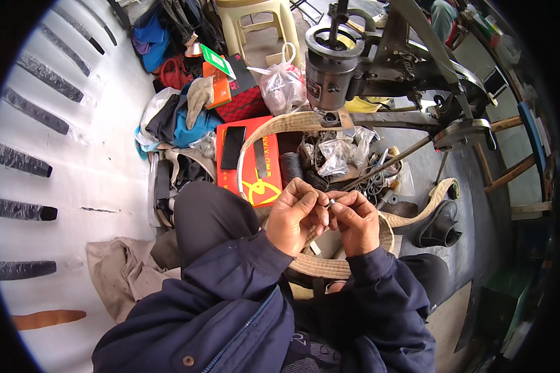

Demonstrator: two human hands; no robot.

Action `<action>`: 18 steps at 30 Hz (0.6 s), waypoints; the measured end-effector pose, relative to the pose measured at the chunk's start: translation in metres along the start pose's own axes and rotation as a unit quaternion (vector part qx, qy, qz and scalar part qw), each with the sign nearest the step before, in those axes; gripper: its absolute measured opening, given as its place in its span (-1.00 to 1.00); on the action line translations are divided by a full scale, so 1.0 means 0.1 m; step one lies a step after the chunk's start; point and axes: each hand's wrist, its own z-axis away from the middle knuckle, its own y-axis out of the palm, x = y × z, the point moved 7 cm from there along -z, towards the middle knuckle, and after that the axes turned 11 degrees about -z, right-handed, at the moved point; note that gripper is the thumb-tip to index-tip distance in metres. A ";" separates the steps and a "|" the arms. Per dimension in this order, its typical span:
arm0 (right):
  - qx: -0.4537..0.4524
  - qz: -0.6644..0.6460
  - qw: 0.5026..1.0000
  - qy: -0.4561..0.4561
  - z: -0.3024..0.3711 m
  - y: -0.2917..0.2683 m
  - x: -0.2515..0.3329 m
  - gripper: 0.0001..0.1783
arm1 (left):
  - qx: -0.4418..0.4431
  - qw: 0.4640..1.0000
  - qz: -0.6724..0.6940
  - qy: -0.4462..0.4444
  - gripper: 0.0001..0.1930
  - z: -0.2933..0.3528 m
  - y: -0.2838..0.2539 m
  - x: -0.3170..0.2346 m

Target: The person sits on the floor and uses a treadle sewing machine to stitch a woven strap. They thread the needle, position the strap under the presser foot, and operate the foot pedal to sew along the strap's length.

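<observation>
My left hand (297, 214) and my right hand (356, 221) meet above my lap, fingertips close together. Between the right thumb and fingers shows a small shiny metal piece (331, 202), too small to name. The left thumb and fingers are pinched right beside it; whatever they grip is hidden. Under and around the hands lies a long tan quilted strap (330, 267), looped over my lap. One stretch of it arches up toward a dark metal hand-cranked machine, like a shoe-repair sewing machine (333, 71).
Left of the hands, a black phone (233, 148) rests on a red box (264, 180). A dark thread spool (290, 166) and clear plastic bags (342, 152) sit beyond the hands. A black shoe (440, 225) stands at right. A cream stool (258, 25) is behind.
</observation>
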 end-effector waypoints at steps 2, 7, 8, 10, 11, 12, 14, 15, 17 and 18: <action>-0.018 0.025 1.000 -0.005 0.01 -0.01 0.00 -0.92 | -0.015 1.000 0.001 -0.011 -0.94 0.01 -0.04 0.03; -0.035 0.049 0.998 0.006 0.03 -0.01 -0.01 -0.92 | -0.017 0.999 0.023 -0.024 -0.94 0.01 -0.09 0.09; -0.034 0.058 0.998 0.010 0.03 -0.01 -0.02 -0.92 | -0.013 0.999 0.023 -0.021 -0.94 0.01 -0.09 0.09; -0.039 0.054 0.998 0.022 0.04 -0.03 -0.04 -0.91 | -0.006 1.000 0.022 -0.020 -0.95 0.01 -0.10 0.09; -0.042 0.056 0.997 0.026 0.03 -0.04 -0.05 -0.91 | -0.002 0.999 0.026 -0.019 -0.96 0.02 -0.09 0.09; -0.033 0.061 0.997 0.025 0.03 -0.04 -0.05 -0.91 | -0.001 1.000 0.026 -0.015 -0.95 0.02 -0.10 0.08; -0.029 0.050 0.998 0.028 0.03 -0.06 -0.07 -0.91 | 0.002 1.000 0.025 -0.016 -0.95 0.02 -0.10 0.06; -0.028 0.046 0.998 0.026 0.02 -0.07 -0.07 -0.91 | 0.002 1.000 0.018 -0.008 -0.94 0.02 -0.10 0.05; -0.021 0.050 0.998 0.026 0.02 -0.08 -0.09 -0.91 | 0.000 1.000 0.000 0.000 -0.92 0.02 -0.10 0.03; -0.017 0.044 0.999 0.027 0.01 -0.08 -0.09 -0.91 | 0.003 1.000 -0.004 0.007 -0.92 0.02 -0.09 0.02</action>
